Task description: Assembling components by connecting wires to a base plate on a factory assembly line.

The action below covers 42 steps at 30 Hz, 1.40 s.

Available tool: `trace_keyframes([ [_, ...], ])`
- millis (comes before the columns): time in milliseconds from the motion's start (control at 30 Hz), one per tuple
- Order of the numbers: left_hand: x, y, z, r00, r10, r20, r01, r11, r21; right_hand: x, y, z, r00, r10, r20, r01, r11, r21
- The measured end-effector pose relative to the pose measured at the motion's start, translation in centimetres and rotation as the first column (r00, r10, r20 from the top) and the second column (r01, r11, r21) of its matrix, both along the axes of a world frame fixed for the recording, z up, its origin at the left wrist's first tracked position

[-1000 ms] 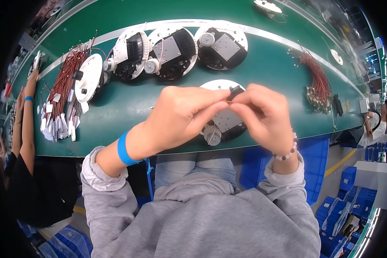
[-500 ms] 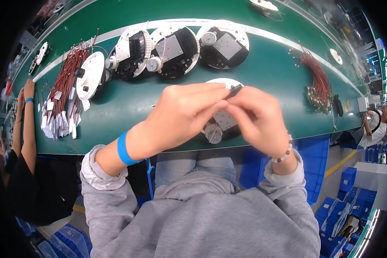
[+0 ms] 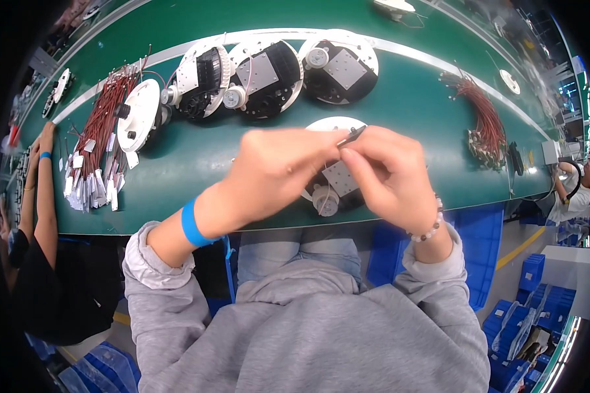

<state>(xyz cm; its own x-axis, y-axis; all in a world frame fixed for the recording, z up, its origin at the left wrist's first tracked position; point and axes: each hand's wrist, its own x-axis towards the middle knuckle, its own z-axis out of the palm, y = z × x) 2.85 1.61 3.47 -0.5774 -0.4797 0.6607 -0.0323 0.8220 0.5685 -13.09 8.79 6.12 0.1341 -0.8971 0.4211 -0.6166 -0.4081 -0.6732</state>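
My left hand [image 3: 262, 171], with a blue wristband, is closed, its fingertips meeting those of my right hand; what it pinches is hidden. My right hand [image 3: 392, 171], wearing a beaded bracelet, is closed on a small dark flat piece [image 3: 353, 136] that sticks up between the fingertips. Below both hands, a round unit lies on the green bench, partly covered by them: its white disc rim [image 3: 334, 123], grey perforated plate [image 3: 341, 178] and silver motor [image 3: 326, 201] show. A thin light wire runs up from the motor toward my fingers.
Three similar round units [image 3: 341, 69] and a tilted white disc unit [image 3: 137, 114] stand along the far side. A bundle of red wires with white tags [image 3: 98, 150] lies left, another red wire bundle [image 3: 482, 124] right. A co-worker's arms [image 3: 44, 190] rest at the left edge.
My left hand has shifted slightly left, its fingers curling more. The dark piece has tilted a little and moved slightly left. The units on the bench have stayed in place.
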Motion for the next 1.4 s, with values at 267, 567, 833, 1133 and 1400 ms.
trace_keyframes([
  [267, -0.6, -3.5, -5.3, 0.963, -0.175, -0.203, 0.26, 0.791, 0.553, 0.3, -1.7, -2.0, 0.998, -0.035, 0.054, 0.04, 0.994, -0.102],
  [567, -0.2, -4.0, -4.0, 0.919, -0.394, -0.003, 0.219, 0.507, 0.834, -0.6, -2.3, -2.2, 0.993, -0.117, 0.019, 0.117, 0.992, -0.037],
  [833, -1.0, -3.5, -2.8, 0.935, -0.355, -0.024, 0.132, 0.284, 0.95, -2.2, -2.6, -0.9, 0.989, -0.083, -0.123, 0.088, 0.995, 0.036],
  [1133, -1.1, -3.6, -3.1, 0.929, -0.36, -0.082, 0.155, 0.178, 0.972, -2.3, -2.7, -0.9, 0.977, -0.012, -0.212, 0.015, 1.0, 0.014],
  [1400, -1.2, -3.3, -2.8, 0.936, -0.346, -0.072, 0.14, 0.175, 0.974, -2.3, -2.8, -0.9, 0.989, 0.001, -0.148, 0.01, 0.997, 0.073],
])
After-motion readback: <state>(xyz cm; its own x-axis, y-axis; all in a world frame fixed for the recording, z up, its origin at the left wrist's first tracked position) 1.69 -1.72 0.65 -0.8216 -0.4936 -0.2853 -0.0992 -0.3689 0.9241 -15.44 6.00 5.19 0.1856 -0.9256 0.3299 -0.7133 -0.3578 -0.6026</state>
